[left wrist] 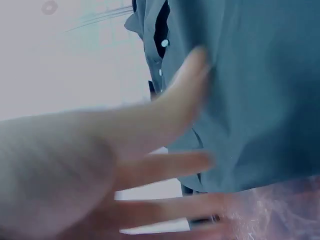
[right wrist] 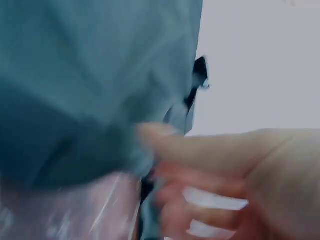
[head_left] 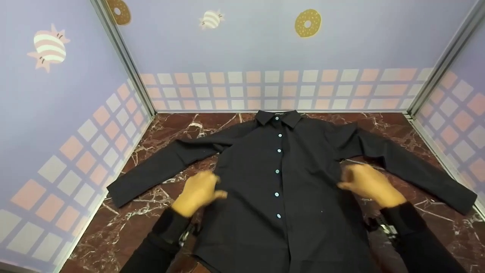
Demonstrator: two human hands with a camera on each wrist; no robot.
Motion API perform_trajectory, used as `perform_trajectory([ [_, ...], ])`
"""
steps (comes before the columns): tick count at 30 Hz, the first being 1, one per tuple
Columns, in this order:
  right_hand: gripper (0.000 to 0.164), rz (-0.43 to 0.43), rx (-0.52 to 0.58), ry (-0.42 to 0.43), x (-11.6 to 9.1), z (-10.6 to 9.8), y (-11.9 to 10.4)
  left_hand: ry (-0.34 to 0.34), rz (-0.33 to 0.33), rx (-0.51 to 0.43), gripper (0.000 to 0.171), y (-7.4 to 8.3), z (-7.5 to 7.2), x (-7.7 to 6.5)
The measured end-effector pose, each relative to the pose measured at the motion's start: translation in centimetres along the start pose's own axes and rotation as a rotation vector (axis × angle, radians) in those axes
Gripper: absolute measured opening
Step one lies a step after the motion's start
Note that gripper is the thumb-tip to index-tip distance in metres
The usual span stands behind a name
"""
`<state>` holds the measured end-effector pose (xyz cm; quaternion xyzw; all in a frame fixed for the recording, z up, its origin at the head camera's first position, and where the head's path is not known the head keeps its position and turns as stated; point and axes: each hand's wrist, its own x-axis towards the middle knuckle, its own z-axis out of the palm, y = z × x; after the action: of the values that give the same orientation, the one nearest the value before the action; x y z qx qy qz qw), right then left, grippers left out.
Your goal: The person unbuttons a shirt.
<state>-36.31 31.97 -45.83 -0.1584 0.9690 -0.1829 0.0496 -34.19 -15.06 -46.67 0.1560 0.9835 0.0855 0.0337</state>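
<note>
A black long-sleeved button-up shirt lies front up, its collar at the far side and both sleeves spread outward. My left hand is at the shirt's left side edge. In the left wrist view, the left hand's fingers are straight and spread, with the thumb in front of the fabric and nothing gripped. At the opposite side edge, below the right sleeve, is my right hand, blurred. Its fingers bend loosely beside the cloth in the right wrist view, the thumb overlapping the fabric; no hold on it is plain.
The shirt lies on a dark red marbled tabletop. Patterned panels, including the back wall, enclose it at the left, back and right. The right cuff reaches close to the right wall. Dark devices are strapped at both wrists.
</note>
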Motion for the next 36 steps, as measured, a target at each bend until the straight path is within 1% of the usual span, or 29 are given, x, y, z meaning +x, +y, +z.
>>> perform_trajectory([
  [1, 0.022, -0.073, 0.004, 0.045, 0.6, 0.3, -0.5, 0.041, 0.039, -0.002, 0.051, 0.1, 0.0, 0.8],
  [2, 0.024, -0.145, 0.006, 0.067, 1.1, 0.6, -1.0, 0.062, 0.088, -0.012, 0.053, 0.2, 0.2, 1.6],
  [3, 0.029, -0.204, 0.012, 0.065, 1.7, 1.0, -1.5, 0.06, 0.143, -0.017, 0.06, 0.3, 0.4, 2.4],
  [4, 0.039, -0.25, 0.017, 0.05, 2.3, 1.5, -1.9, 0.035, 0.199, -0.015, 0.068, 0.4, 0.8, 3.1],
  [5, 0.051, -0.279, 0.015, 0.022, 2.9, 1.9, -2.2, -0.005, 0.246, -0.013, 0.079, 0.5, 1.2, 3.7],
  [6, 0.063, -0.293, 0.004, -0.012, 3.3, 2.4, -2.5, -0.048, 0.285, -0.011, 0.088, 0.7, 1.7, 4.3],
  [7, 0.075, -0.284, -0.008, -0.053, 3.8, 2.9, -2.7, -0.096, 0.312, -0.01, 0.096, 0.9, 2.1, 4.7],
  [8, 0.086, -0.261, -0.02, -0.101, 4.1, 3.3, -2.9, -0.149, 0.324, -0.012, 0.102, 1.1, 2.6, 5.0],
  [9, 0.096, -0.222, -0.033, -0.154, 4.3, 3.7, -3.0, -0.202, 0.318, -0.013, 0.105, 1.3, 3.0, 5.2],
  [11, 0.113, -0.116, -0.064, -0.26, 4.6, 4.1, -3.1, -0.29, 0.275, -0.03, 0.107, 1.7, 3.5, 5.3],
  [12, 0.119, -0.054, -0.075, -0.311, 4.6, 4.1, -3.0, -0.324, 0.252, -0.04, 0.106, 1.9, 3.7, 5.2],
  [14, 0.129, 0.053, -0.089, -0.385, 4.4, 4.1, -2.9, -0.379, 0.22, -0.059, 0.104, 2.2, 3.7, 4.9],
  [15, 0.131, 0.087, -0.093, -0.408, 4.3, 4.0, -2.8, -0.4, 0.22, -0.066, 0.104, 2.3, 3.6, 4.8],
  [17, 0.134, 0.119, -0.09, -0.431, 4.2, 3.9, -2.7, -0.416, 0.254, -0.093, 0.101, 2.3, 3.0, 4.9],
  [18, 0.135, 0.124, -0.085, -0.438, 4.2, 3.9, -2.7, -0.407, 0.285, -0.121, 0.099, 2.1, 2.6, 5.1],
  [19, 0.135, 0.122, -0.086, -0.442, 4.2, 3.9, -2.8, -0.374, 0.313, -0.16, 0.094, 1.8, 2.3, 5.6],
  [20, 0.135, 0.12, -0.088, -0.447, 4.2, 3.9, -2.8, -0.328, 0.325, -0.196, 0.088, 1.4, 1.9, 6.1],
  [21, 0.135, 0.119, -0.09, -0.449, 4.3, 3.9, -2.9, -0.262, 0.328, -0.216, 0.082, 0.9, 1.4, 6.8],
  [22, 0.135, 0.117, -0.094, -0.451, 4.3, 4.0, -2.9, -0.18, 0.315, -0.226, 0.077, 0.2, 1.0, 7.6],
  [23, 0.134, 0.115, -0.098, -0.451, 4.4, 4.0, -3.0, -0.098, 0.288, -0.23, 0.072, -0.4, 0.7, 8.4],
  [24, 0.134, 0.115, -0.103, -0.451, 4.5, 4.0, -2.9, -0.022, 0.246, -0.232, 0.069, -1.1, 0.4, 9.5],
  [25, 0.134, 0.117, -0.107, -0.452, 4.5, 4.0, -2.8, 0.037, 0.187, -0.233, 0.067, -1.7, 0.2, 10.5],
  [26, 0.134, 0.12, -0.107, -0.453, 4.6, 4.0, -2.8, 0.069, 0.125, -0.227, 0.066, -2.2, 0.0, 11.4],
  [27, 0.134, 0.124, -0.106, -0.454, 4.7, 3.9, -2.7, 0.088, 0.076, -0.223, 0.066, -2.7, 0.0, 12.3],
  [28, 0.135, 0.131, -0.104, -0.458, 4.7, 3.9, -2.7, 0.087, 0.037, -0.228, 0.066, -3.1, 0.1, 13.3],
  [29, 0.135, 0.14, -0.102, -0.461, 4.7, 3.8, -2.6, 0.073, 0.005, -0.235, 0.065, -3.4, 0.4, 14.2],
  [31, 0.136, 0.155, -0.098, -0.468, 4.7, 3.8, -2.6, 0.023, -0.043, -0.243, 0.065, -3.7, 0.9, 15.5],
  [34, 0.136, 0.165, -0.098, -0.477, 4.6, 3.8, -2.8, -0.062, -0.113, -0.208, 0.067, -3.9, 1.9, 16.9],
  [36, 0.137, 0.161, -0.1, -0.474, 4.5, 3.9, -2.9, -0.085, -0.158, -0.183, 0.07, -4.2, 2.5, 17.6],
])
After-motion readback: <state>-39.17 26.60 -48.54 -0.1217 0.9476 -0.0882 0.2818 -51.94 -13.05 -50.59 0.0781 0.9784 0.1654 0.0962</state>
